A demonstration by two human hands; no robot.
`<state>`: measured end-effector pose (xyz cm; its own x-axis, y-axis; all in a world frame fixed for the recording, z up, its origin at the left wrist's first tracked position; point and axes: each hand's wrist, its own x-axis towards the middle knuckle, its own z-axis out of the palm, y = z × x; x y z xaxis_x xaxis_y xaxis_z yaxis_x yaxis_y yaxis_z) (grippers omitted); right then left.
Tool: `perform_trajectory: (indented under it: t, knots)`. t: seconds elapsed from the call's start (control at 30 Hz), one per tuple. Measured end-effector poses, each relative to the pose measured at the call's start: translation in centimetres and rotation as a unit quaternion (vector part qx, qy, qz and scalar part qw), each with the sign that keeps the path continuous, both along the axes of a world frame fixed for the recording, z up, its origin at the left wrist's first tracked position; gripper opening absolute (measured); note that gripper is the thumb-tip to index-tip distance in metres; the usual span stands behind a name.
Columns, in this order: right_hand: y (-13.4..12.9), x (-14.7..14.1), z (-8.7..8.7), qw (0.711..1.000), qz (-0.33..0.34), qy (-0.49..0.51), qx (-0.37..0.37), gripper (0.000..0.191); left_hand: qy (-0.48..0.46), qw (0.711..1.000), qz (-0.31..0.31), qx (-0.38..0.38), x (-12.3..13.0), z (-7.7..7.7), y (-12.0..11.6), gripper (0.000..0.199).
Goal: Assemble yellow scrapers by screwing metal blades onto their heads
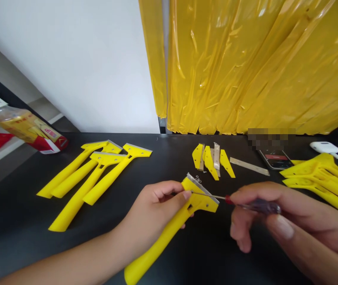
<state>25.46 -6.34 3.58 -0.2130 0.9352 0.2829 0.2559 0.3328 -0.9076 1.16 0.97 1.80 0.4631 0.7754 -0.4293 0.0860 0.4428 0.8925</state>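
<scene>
My left hand (159, 202) grips a yellow scraper (169, 237) near its head, the thumb beside a screw hole. A metal blade edge runs along the top of that head, and its handle slants down to the lower left. In my right hand (287, 225) is a small screwdriver (254, 206) with a dark translucent handle and a red collar. Its thin shaft points left, the tip at the screw hole beside my left thumb. Small metal nuts (198, 179) lie on the black table (169, 154) just behind the scraper head.
Several yellow scrapers (76, 180) lie at the left. Behind my hands are yellow plates (210, 162) and metal strips (249, 166). A phone (275, 159), white devices (324, 147) and yellow handles (325, 174) are at the right. A bottle (29, 128) leans at the far left.
</scene>
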Motion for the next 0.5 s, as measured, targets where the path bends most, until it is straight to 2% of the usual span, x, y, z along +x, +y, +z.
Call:
perform_trajectory:
  t: [0.1, 0.17, 0.27, 0.3, 0.37, 0.43, 0.5]
  knots:
    - [0.0, 0.4, -0.2, 0.989, -0.001, -0.107, 0.097, 0.036, -0.001, 1.000, -0.006, -0.008, 0.0, -0.2, 0.2, 0.031]
    - [0.1, 0.4, -0.1, 0.982, -0.006, -0.136, 0.130, 0.035, -0.003, 1.000, -0.009, -0.010, -0.1, -0.4, 0.2, 0.032]
    - [0.4, 0.4, 0.0, 0.992, -0.045, -0.102, 0.062, 0.019, 0.003, 1.000, -0.008, -0.006, -0.1, -0.4, 0.2, 0.031]
    - [0.6, 0.5, 0.0, 0.996, -0.038, -0.073, 0.022, 0.013, 0.004, 1.000, -0.008, -0.006, -0.1, -0.4, 0.1, 0.032]
    - [0.9, 0.6, 0.1, 0.998, 0.016, 0.012, -0.058, 0.004, 0.004, 1.000, -0.009, -0.003, -0.1, -0.3, 0.1, 0.031]
    - [1.1, 0.7, 0.2, 0.990, 0.064, 0.082, -0.099, 0.015, 0.002, 1.000, -0.010, 0.000, -0.2, -0.4, 0.0, 0.031]
    - [1.1, 0.7, 0.3, 0.994, 0.039, 0.065, -0.080, 0.019, -0.001, 1.000, -0.009, 0.002, -0.2, -0.5, 0.0, 0.031]
